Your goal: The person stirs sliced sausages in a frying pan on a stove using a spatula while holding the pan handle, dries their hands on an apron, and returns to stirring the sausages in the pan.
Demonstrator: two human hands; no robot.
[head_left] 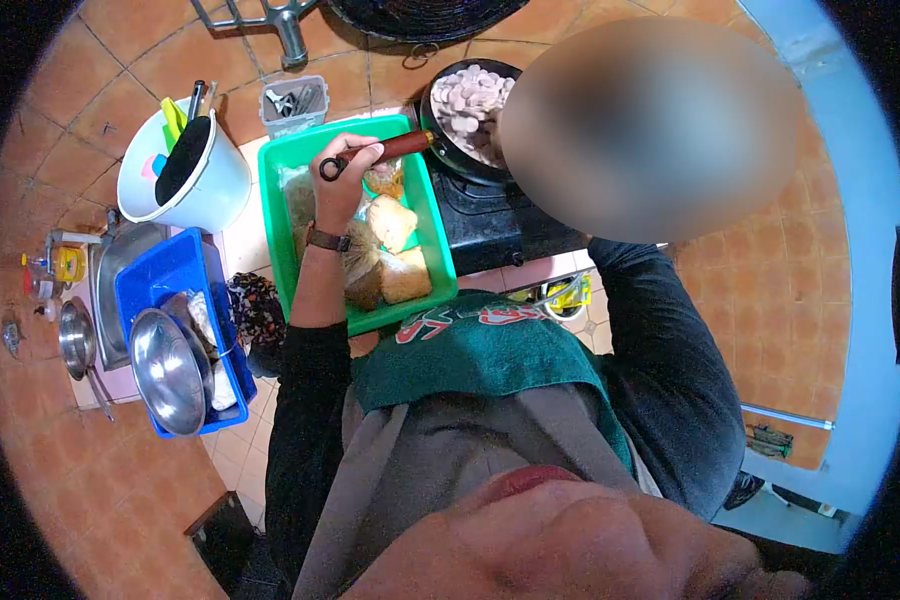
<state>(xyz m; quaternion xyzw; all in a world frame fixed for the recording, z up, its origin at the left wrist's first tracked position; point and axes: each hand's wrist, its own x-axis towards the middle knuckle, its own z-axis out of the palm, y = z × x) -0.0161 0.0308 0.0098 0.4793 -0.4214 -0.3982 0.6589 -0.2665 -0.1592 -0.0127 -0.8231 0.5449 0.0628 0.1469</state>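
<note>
My left hand [348, 172] is closed around the reddish-brown handle [402, 146] of a black frying pan. The handle ends in a dark hanging ring. Many pale pinkish round slices [472, 98] fill the part of the frying pan [430, 118] that shows. The pan sits over a black gas stove [485, 225]. Beneath my left hand and wrist is a green tray [273, 255] with several plastic bags of brownish and yellowish food [393, 222]. My right arm [660, 340] reaches up toward the pan's side, but a large blurred patch hides the right hand and anything in it.
Left of the green tray stands a white bucket [225, 185] with utensils. A blue basin [135, 285] carries a steel bowl [168, 370], near a sink [120, 260]. Behind are a small grey container [295, 105], a metal rack [290, 40] and a large dark pan [420, 18].
</note>
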